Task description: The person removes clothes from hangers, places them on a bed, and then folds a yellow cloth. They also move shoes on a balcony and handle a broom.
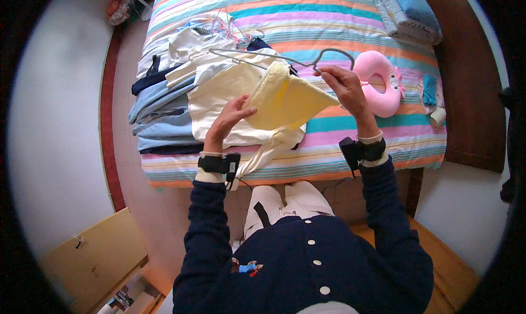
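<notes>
My right hand (pixel 345 89) is closed on a grey wire hanger (pixel 282 56), gripping it just below its hook. A pale yellow towel (pixel 287 98) with a fluffy surface hangs over the hanger's bar, partly draped and slanting to the right. The fingers and thumb of my left hand (pixel 229 117) pinch the towel's left edge; the fingertips are partly hidden. Beneath, a cream garment (pixel 213 100) lies spread over the bed, one sleeve trailing toward the front edge.
Folded blue jeans (pixel 161 106) and other clothes are piled at the left. Several coloured hangers (pixel 230 32) lie behind them on the striped bed (pixel 323 18). A pink neck pillow (pixel 378 103) sits at the right, near a small white roll (pixel 438 117). Folded bedding (pixel 411 13) is stacked far right.
</notes>
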Motion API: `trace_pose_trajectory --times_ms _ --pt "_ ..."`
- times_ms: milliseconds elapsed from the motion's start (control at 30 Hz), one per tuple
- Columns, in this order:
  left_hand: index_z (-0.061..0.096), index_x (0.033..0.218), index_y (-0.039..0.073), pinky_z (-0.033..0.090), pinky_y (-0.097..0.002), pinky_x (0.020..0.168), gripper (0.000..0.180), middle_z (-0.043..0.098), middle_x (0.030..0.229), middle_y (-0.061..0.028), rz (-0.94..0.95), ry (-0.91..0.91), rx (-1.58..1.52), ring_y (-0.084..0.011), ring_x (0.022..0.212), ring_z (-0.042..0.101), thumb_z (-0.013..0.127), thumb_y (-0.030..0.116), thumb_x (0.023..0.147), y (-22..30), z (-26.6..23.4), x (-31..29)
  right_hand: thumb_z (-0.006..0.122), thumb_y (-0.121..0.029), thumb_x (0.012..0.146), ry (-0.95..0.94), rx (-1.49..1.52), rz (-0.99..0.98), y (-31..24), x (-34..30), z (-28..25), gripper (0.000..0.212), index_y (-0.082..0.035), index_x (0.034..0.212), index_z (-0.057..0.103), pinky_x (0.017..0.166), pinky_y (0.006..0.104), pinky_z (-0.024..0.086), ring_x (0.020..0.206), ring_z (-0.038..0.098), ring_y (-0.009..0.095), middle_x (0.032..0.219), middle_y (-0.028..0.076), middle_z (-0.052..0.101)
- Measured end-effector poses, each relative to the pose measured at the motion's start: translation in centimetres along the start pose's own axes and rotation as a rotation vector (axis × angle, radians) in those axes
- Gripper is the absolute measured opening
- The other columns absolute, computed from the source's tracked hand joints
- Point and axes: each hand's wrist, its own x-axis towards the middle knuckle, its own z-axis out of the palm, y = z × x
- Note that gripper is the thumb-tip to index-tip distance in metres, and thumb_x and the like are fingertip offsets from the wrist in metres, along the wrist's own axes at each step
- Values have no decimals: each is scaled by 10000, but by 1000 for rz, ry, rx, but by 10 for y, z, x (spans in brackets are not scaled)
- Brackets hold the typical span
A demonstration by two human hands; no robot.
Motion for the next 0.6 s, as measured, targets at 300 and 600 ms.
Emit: trace_pose_trajectory --times_ms 300,600 --pt "615 1005 -16 416 -218 738 282 617 886 -4 356 118 -55 -74 800 539 545 229 884 65 13 2 595 -117 844 116 -181 -11 -87 2 10 187 -4 988 634 724 241 471 842 596 108 932 79 664" --pt "563 1093 2 439 -235 815 263 610 1002 -54 653 167 -627 -126 924 567 532 173 895 106 -43 -48 587 -160 858 334 -195 -185 -133 -14 8 197 7 946 642 696 244 469 806 598 100 866 69 668"
